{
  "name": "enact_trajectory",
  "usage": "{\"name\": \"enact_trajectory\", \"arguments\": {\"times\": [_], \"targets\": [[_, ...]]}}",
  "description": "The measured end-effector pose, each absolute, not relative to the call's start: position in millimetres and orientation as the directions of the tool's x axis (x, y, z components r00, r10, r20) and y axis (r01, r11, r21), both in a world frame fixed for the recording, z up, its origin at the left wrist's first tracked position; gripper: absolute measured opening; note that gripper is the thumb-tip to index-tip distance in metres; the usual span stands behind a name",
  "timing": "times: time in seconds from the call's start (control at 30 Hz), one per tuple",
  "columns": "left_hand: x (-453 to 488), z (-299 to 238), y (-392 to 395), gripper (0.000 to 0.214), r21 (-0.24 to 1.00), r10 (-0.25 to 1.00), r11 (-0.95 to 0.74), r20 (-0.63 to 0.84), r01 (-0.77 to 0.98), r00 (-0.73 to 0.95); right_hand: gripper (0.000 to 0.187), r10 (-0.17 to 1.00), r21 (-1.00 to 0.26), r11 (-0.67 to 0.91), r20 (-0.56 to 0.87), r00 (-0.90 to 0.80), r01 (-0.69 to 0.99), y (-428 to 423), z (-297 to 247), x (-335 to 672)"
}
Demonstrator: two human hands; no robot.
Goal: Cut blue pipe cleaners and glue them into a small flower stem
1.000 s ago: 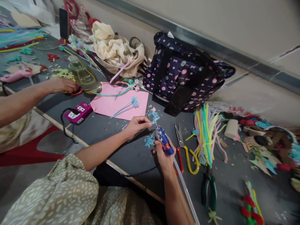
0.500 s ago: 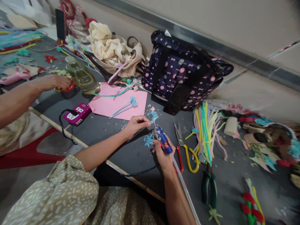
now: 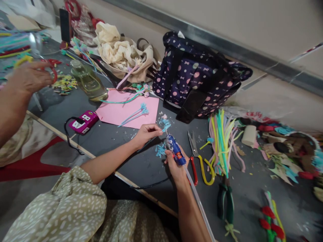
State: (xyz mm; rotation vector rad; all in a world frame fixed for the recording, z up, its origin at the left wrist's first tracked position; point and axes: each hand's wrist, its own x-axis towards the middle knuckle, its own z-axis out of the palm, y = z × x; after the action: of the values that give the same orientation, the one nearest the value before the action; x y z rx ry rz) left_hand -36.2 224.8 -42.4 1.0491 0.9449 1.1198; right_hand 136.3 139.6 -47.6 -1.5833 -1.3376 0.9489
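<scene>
My right hand (image 3: 176, 164) is wrapped round a blue hot glue gun (image 3: 174, 148), with a long clear glue stick (image 3: 198, 200) sticking out of its back. The nozzle points up and left, close to my left fingertips. My left hand (image 3: 148, 134) pinches a blue pipe cleaner stem (image 3: 148, 143), whose tip lies at the nozzle; whether they touch I cannot tell. Small cut blue pieces (image 3: 160, 150) lie on the dark table beside the gun, and more blue pieces (image 3: 165, 124) lie just beyond it. Two blue flower stems (image 3: 133, 115) rest on pink paper (image 3: 111, 109).
Scissors (image 3: 194, 148), green-handled pliers (image 3: 225, 201) and a pipe cleaner bundle (image 3: 222, 141) lie to the right. Behind stand a patterned navy bag (image 3: 199, 74) and a glass bottle (image 3: 89, 82). A purple power strip (image 3: 84, 121) is at left, near a co-worker's hand (image 3: 30, 77) holding scissors.
The co-worker's hand at the left has moved up and left with the scissors, uncovering small yellow pieces. My hands, the glue gun and the blue stem stay almost where they were.
</scene>
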Motion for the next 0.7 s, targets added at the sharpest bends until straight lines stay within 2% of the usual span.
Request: {"name": "enact_trajectory", "arguments": {"times": [0.43, 0.7], "targets": [[-39, -46, 228, 0.023, 0.971, 0.994, 0.059, -0.035, -0.23, 0.107, 0.029, 0.983, -0.96, -0.155, -0.128, 0.129, 0.233, 143, -44, 138], [-40, -48, 232, 0.025, 0.913, 0.98, 0.199, -0.194, -0.356, 0.05, 0.033, 0.929, -0.964, -0.199, -0.129, 0.348, 0.175, 153, -42, 149]]}}
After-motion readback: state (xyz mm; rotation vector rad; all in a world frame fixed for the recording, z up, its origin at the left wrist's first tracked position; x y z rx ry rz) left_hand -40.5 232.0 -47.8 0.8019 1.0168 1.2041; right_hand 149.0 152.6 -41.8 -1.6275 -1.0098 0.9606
